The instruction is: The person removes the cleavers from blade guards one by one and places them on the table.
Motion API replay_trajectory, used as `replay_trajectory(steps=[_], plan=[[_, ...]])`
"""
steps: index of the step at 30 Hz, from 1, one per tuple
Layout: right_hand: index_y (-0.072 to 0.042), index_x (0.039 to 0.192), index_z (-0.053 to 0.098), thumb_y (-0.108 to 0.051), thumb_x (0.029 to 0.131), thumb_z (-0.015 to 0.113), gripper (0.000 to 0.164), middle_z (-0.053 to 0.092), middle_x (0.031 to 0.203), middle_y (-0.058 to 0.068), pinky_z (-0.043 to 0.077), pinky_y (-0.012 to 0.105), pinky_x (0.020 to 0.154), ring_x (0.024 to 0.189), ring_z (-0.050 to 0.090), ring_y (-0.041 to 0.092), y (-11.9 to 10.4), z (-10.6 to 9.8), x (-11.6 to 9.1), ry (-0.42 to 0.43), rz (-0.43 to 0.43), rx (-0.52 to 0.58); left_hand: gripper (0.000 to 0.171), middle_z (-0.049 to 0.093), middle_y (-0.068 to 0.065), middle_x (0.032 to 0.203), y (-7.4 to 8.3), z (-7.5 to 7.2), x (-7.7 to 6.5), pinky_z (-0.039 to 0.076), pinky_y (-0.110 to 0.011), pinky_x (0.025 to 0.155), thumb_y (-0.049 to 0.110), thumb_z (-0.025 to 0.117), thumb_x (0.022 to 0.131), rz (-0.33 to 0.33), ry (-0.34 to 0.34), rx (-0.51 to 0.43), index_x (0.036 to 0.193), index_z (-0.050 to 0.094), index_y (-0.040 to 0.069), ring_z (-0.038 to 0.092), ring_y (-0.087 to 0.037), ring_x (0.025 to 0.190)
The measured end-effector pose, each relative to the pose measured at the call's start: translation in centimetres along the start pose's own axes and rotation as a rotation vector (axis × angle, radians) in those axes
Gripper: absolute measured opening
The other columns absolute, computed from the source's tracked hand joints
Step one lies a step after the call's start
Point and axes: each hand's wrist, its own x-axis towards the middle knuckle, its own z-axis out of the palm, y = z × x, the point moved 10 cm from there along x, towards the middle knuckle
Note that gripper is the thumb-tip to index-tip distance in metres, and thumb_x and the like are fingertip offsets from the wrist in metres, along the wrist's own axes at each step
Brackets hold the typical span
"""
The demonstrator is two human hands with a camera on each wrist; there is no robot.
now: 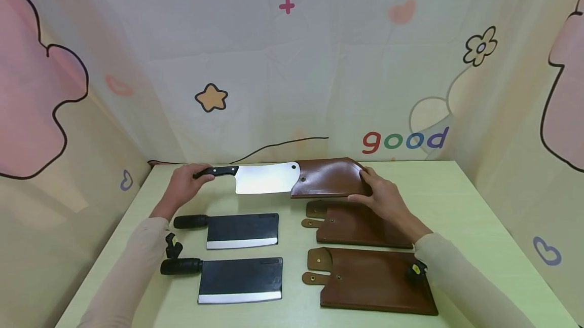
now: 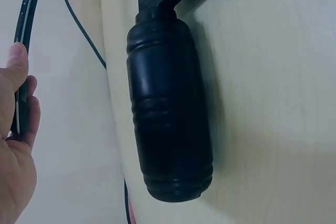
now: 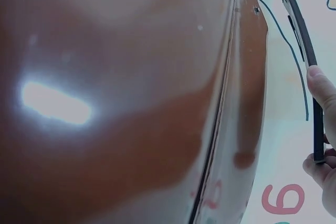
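My left hand (image 1: 184, 183) grips the black handle (image 1: 221, 171) of a cleaver with a shiny silver blade (image 1: 264, 178). To its right, my right hand (image 1: 382, 193) holds a brown leather knife sheath (image 1: 330, 178) by its far end, thumb and fingers on opposite sides. The blade's rounded end meets the sheath's mouth; I cannot tell whether it is inside. Both are raised at the table's back. In the left wrist view, the held handle (image 2: 22, 72) runs between thumb and fingers. The right wrist view shows the held sheath (image 3: 307, 40) edge-on.
Two dark cleavers, one farther (image 1: 242, 229) and one nearer (image 1: 239, 280), lie at left with handles pointing left. Two brown sheaths, one farther (image 1: 356, 226) and one nearer (image 1: 369, 282), lie at right, straps leftward. Printed curtains (image 1: 255, 74) surround the pale table (image 1: 470, 226).
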Motion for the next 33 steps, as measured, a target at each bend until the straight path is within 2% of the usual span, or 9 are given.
replay_trajectory(steps=[14, 27, 33], plan=[[0.006, 0.152, 0.041, -0.039, 0.084, 0.085, 0.093, 0.047, 0.152, 0.026, 0.045, 0.058, 0.104, 0.131, 0.053, 0.048, 0.7, -0.7, -0.1, 0.03, 0.0, -0.018, 0.04, 0.068, -0.026, 0.126, -1.0, -1.2, -0.7, 0.046, -0.06, 0.097, 0.023, 0.069, 0.1, -0.006, 0.013, 0.02, 0.13, 0.067, -0.003, 0.061, -0.045, 0.118], [0.006, 0.151, 0.043, -0.04, 0.084, 0.085, 0.092, 0.051, 0.145, 0.026, 0.047, 0.057, 0.102, 0.124, 0.058, 0.046, 2.2, -1.5, -0.4, 0.055, 0.003, -0.028, 0.035, 0.069, -0.025, 0.121, -2.1, -2.8, -1.5, 0.049, -0.059, 0.09, 0.02, 0.069, 0.099, -0.003, 0.04, 0.026, 0.125, 0.069, -0.003, 0.065, -0.043, 0.109], [0.006, 0.152, 0.042, -0.041, 0.084, 0.084, 0.092, 0.051, 0.145, 0.027, 0.047, 0.059, 0.101, 0.122, 0.058, 0.047, 3.0, -1.7, -0.3, 0.045, 0.014, -0.039, 0.034, 0.069, -0.026, 0.12, -2.9, -2.7, -1.8, 0.048, -0.057, 0.088, 0.019, 0.07, 0.099, -0.023, 0.028, 0.045, 0.124, 0.069, -0.004, 0.064, -0.042, 0.105]])
